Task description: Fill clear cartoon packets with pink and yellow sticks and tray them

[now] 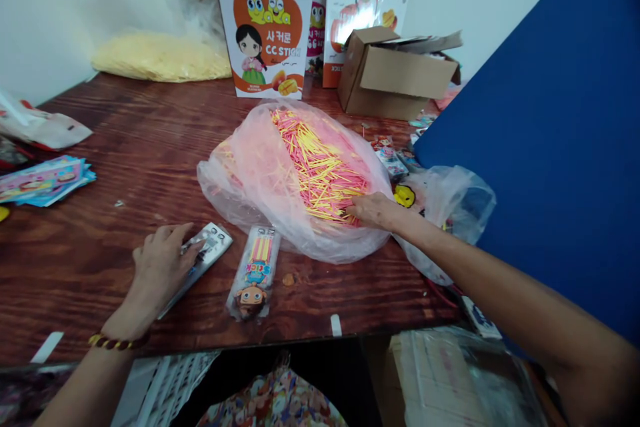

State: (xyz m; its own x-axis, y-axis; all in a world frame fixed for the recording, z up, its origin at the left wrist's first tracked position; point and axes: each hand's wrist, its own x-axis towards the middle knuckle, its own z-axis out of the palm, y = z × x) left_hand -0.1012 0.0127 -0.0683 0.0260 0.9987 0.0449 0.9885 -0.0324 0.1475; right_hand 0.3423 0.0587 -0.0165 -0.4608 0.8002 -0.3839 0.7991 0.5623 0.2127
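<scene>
A clear plastic bag [250, 147] lies open at the middle of the table, heaped with thin pink and yellow sticks [325, 177]. My right hand [374, 211] reaches in at its near right side, fingers closed at the sticks and tips partly hidden among them. To the left, my left hand [163, 260] rests on a stack of flat clear packets [213, 243] with printed cartoon eyes, fingers apart and thumb across the top. Between my hands lies a printed packet [256, 270] with striped sticks pictured on it and a cartoon figure at its near end.
Tall CC Stick boxes [270, 27] and an open cardboard box [400, 77] stand behind the bag. A bag of pale yellow sticks [160, 57] lies at the back left, blue packets [47, 180] at the left. A blue panel [550, 147] bounds the right side.
</scene>
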